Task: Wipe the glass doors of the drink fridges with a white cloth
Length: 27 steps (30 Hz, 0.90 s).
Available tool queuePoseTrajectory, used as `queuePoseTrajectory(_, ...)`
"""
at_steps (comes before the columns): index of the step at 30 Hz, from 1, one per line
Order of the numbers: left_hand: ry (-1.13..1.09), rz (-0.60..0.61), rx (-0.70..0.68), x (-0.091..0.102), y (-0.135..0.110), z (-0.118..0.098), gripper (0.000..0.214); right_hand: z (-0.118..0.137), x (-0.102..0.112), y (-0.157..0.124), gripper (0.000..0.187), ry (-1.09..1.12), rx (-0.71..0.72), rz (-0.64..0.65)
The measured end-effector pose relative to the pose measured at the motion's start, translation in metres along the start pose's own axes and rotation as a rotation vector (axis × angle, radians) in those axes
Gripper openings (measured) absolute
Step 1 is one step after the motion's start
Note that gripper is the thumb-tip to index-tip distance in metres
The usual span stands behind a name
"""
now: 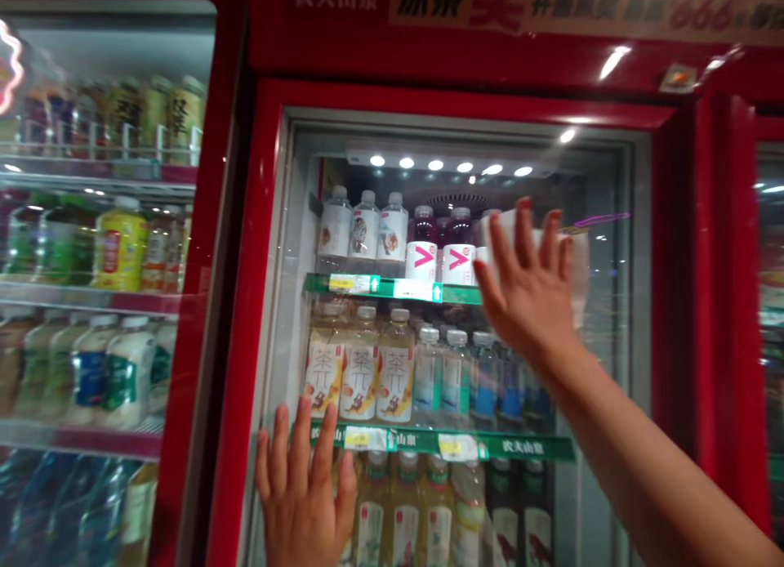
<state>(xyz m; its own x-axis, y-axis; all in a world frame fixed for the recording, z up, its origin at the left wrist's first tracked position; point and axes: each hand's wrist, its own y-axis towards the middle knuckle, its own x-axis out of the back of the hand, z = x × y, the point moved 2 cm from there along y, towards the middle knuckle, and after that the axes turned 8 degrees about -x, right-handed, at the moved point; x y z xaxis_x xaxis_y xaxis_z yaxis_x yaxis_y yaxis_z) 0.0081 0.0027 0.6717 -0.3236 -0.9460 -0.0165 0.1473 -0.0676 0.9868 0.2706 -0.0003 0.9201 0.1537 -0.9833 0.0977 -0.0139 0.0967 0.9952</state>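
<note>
A red-framed beverage cooler (245,322) filled the view, with a second cooler (101,175) at 9 o'clock and the edge of a third (768,322) at 3 o'clock. A red header banner (490,3) at 12 o'clock carried the printed brand 农夫山泉 and the characters 冰茶, plus the figures 666.

Behind the glass door (606,404), the upper shelf held white-labelled bottles (366,228) and purple drinks bearing a pink chevron mark (458,252). The middle shelf held tea bottles labelled 茶π (360,371) and clear water bottles with blue-green labels (450,379). Below them, a green shelf strip (520,446) repeated 农夫山泉 and carried yellow price tags (361,438).

The right hand (527,293) rested at 2 o'clock on the door, its forearm entering from 4 o'clock. Its fingers (523,232) were extended and spread, not clenched, across a white cloth (579,265). Whether they grasped the cloth could not be determined. The cloth lay against the glass beneath the palm, its free part hanging downward at the hand's outer side.

The left hand (303,497) lay at 7 o'clock, over the lower shelf strip. Its fingers (300,440) were straight, released and spread, pointing upward against the glass.
</note>
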Motion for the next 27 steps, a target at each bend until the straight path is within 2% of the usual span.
queuePoseTrajectory(1,-0.002,-0.002,0.001,0.000,0.001,0.000,0.085,0.000,0.001,0.017,0.073,-0.001,-0.124,-0.028)
queuePoseTrajectory(2,-0.003,-0.001,0.001,0.000,0.001,0.000,0.086,0.009,0.000,0.029,0.074,0.007,-0.183,-0.044)
queuePoseTrajectory(3,-0.005,0.003,-0.001,0.001,0.002,0.000,0.086,0.028,-0.004,0.034,0.075,0.021,-0.172,-0.050)
queuePoseTrajectory(4,-0.006,0.006,-0.004,0.001,0.002,0.001,0.086,0.051,-0.008,0.032,0.074,0.037,-0.093,-0.049)
queuePoseTrajectory(5,-0.011,0.006,-0.009,0.002,0.003,0.002,0.086,0.076,-0.014,0.023,0.073,0.050,0.047,-0.037)
queuePoseTrajectory(7,-0.020,0.002,-0.024,0.002,0.003,0.003,0.085,0.112,-0.022,-0.006,0.070,0.061,0.408,0.007)
queuePoseTrajectory(8,-0.022,-0.002,-0.030,0.003,0.003,0.003,0.085,0.115,-0.024,-0.020,0.070,0.054,0.546,0.030)
queuePoseTrajectory(9,-0.021,-0.005,-0.032,0.002,0.002,0.003,0.085,0.108,-0.024,-0.029,0.070,0.040,0.612,0.045)
queuePoseTrajectory(10,-0.016,-0.005,-0.030,0.002,0.002,0.003,0.086,0.090,-0.021,-0.031,0.070,0.020,0.586,0.049)
queuePoseTrajectory(11,-0.009,-0.005,-0.026,0.001,0.002,0.002,0.088,0.064,-0.017,-0.025,0.071,-0.003,0.471,0.040)
queuePoseTrajectory(13,-0.003,-0.006,-0.013,0.000,0.001,0.001,0.089,0.011,-0.006,0.005,0.073,-0.053,0.092,0.000)
queuePoseTrajectory(14,-0.010,-0.006,-0.004,-0.001,0.001,0.000,0.089,-0.009,-0.001,0.023,0.074,-0.080,-0.093,-0.016)
queuePoseTrajectory(15,-0.022,-0.005,0.005,-0.001,0.000,0.000,0.089,-0.017,0.001,0.041,0.075,-0.106,-0.236,-0.028)
queuePoseTrajectory(16,-0.037,-0.006,0.010,0.000,0.000,0.000,0.088,-0.014,0.002,0.055,0.075,-0.125,-0.319,-0.038)
queuePoseTrajectory(17,-0.051,-0.005,0.015,0.000,-0.001,0.001,0.086,0.001,-0.001,0.065,0.075,-0.128,-0.329,-0.046)
queuePoseTrajectory(18,-0.064,-0.004,0.016,0.001,-0.002,0.002,0.085,0.025,-0.005,0.068,0.074,-0.116,-0.268,-0.051)
queuePoseTrajectory(20,-0.080,0.000,0.008,0.002,-0.003,0.004,0.083,0.085,-0.018,0.054,0.070,-0.038,0.021,-0.044)
queuePoseTrajectory(22,-0.088,0.003,0.000,0.002,-0.004,0.005,0.082,0.130,-0.027,0.015,0.066,0.012,0.376,0.019)
queuePoseTrajectory(23,-0.091,0.003,0.000,0.002,-0.004,0.005,0.082,0.138,-0.029,-0.007,0.065,0.021,0.522,0.055)
queuePoseTrajectory(24,-0.097,-0.001,0.007,0.003,-0.004,0.005,0.081,0.134,-0.028,-0.028,0.064,0.015,0.625,0.089)
queuePoseTrajectory(25,-0.103,-0.004,0.016,0.003,-0.003,0.005,0.081,0.119,-0.024,-0.045,0.064,0.001,0.668,0.114)
queuePoseTrajectory(26,-0.108,-0.007,0.024,0.003,-0.003,0.005,0.080,0.095,-0.018,-0.055,0.064,-0.020,0.643,0.123)
queuePoseTrajectory(27,-0.112,-0.005,0.027,0.003,-0.003,0.004,0.080,0.066,-0.012,-0.058,0.065,-0.044,0.552,0.118)
